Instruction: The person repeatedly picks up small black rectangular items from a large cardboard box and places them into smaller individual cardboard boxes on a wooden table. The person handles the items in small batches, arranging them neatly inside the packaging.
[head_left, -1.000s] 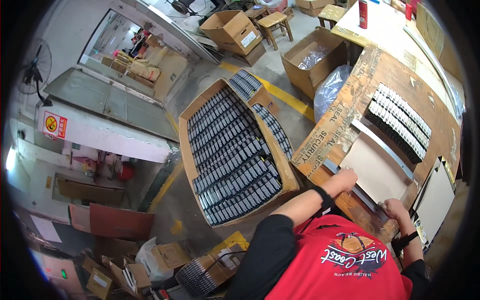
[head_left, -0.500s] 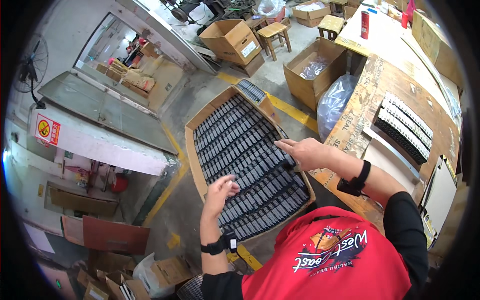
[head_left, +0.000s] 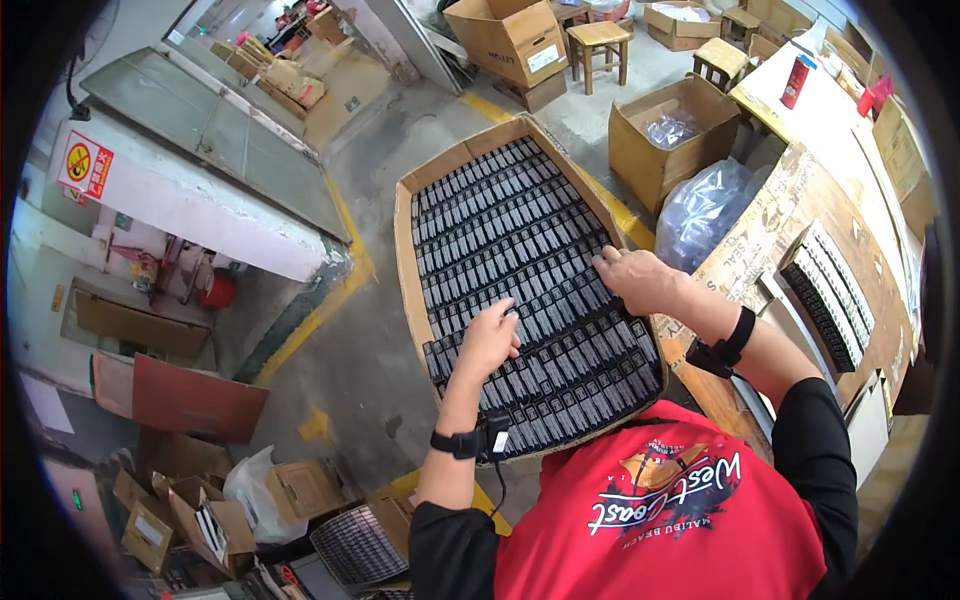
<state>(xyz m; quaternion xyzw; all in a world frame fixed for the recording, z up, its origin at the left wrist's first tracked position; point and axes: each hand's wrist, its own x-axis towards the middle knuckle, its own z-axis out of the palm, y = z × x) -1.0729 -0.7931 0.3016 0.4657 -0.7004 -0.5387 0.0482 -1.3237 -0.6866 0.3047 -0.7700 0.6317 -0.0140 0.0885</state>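
A large cardboard box point(head_left: 408, 262) stands before me, filled with close rows of small black-and-grey rectangular parts point(head_left: 497, 218). Over the middle of these rows, toward the left, my left hand point(head_left: 488, 342) hovers or rests lightly, fingers loosely bent and apart, and nothing shows in it. At the box's right rim is my right hand point(head_left: 640, 280), its fingers bent together and tips down at the ends of the rows. Whatever lies under those fingertips is hidden. Both wrists wear black bands with small devices.
To the right, a wooden table point(head_left: 745, 240) carries a block of stacked black-and-white parts point(head_left: 828, 298) and a red can point(head_left: 796, 82). Beyond my box stand an open carton point(head_left: 660, 165), a clear plastic bag point(head_left: 705, 205) and wooden stools point(head_left: 600, 45). More cartons point(head_left: 200, 515) lie lower left.
My view has shifted, so the box appears further right. My right hand's outstretched fingers have bent down at the box's right rim. My left hand stays over the rows.
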